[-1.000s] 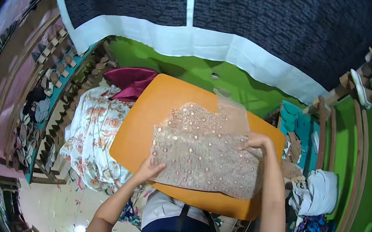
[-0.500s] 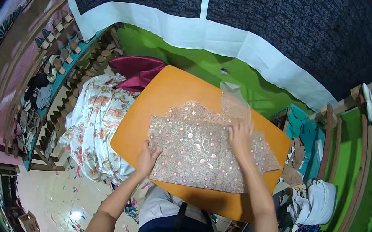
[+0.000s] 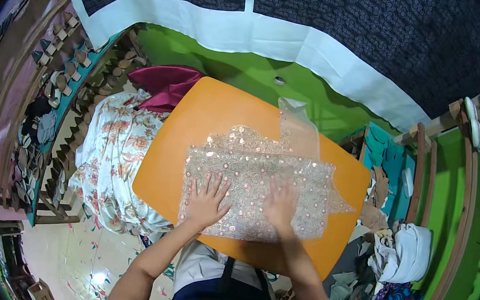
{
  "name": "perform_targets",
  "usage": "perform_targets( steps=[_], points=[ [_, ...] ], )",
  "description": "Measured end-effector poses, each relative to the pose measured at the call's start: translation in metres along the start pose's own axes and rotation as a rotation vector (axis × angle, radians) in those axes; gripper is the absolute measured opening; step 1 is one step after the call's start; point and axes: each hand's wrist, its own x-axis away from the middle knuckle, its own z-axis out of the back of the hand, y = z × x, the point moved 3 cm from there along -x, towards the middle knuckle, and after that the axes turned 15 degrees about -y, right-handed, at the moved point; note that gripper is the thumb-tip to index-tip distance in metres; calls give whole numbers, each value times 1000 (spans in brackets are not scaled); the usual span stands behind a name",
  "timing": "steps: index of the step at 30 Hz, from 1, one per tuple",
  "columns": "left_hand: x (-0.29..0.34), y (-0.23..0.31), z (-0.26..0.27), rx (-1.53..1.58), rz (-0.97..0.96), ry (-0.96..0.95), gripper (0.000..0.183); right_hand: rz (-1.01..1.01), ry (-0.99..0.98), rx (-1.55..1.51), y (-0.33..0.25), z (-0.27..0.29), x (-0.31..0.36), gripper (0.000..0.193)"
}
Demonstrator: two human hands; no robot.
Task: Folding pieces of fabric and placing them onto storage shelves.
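A piece of beige lace fabric (image 3: 248,180) with sequins and small pink dots lies folded on an orange tabletop (image 3: 177,125). Its scalloped edge shows beyond the fold, and a sheer corner hangs past the table's far edge. My left hand (image 3: 207,201) rests flat on the left part of the lace, fingers spread. To its right, my right hand (image 3: 281,202) is over the middle of the fabric with fingers stretched out, slightly smeared by motion. Neither hand holds anything.
White floral cloth (image 3: 123,160) and maroon satin (image 3: 170,86) are heaped left of the table. Racks with shoe forms (image 3: 68,71) stand farther left. At the right are a teal shelf (image 3: 391,149), piled white cloth (image 3: 412,252) and pale shoes (image 3: 477,124). A dark curtain (image 3: 371,34) hangs behind.
My right hand has moved from the lace's upper right edge down and left to its middle. My left hand has shifted from the left edge onto the fabric and spread flat.
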Motion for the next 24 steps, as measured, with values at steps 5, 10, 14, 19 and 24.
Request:
perform_targets(
  steps=[5, 10, 14, 19, 24],
  points=[
    [28, 12, 24, -45, -473, -278, 69, -135, 41, -81, 72, 9, 6, 49],
    [44, 17, 15, -117, -598, -238, 63, 90, -149, -49, 52, 14, 35, 53],
    [46, 19, 1, -133, -585, -143, 57, 667, -513, 45, 9, 31, 81, 52],
    [48, 18, -3, -312, -619, -61, 52, 554, -467, 61, 11, 33, 88, 49],
    [46, 17, 52, 239, -501, -499, 25, 405, -974, -116, -2, 85, 72, 64]
  ],
)
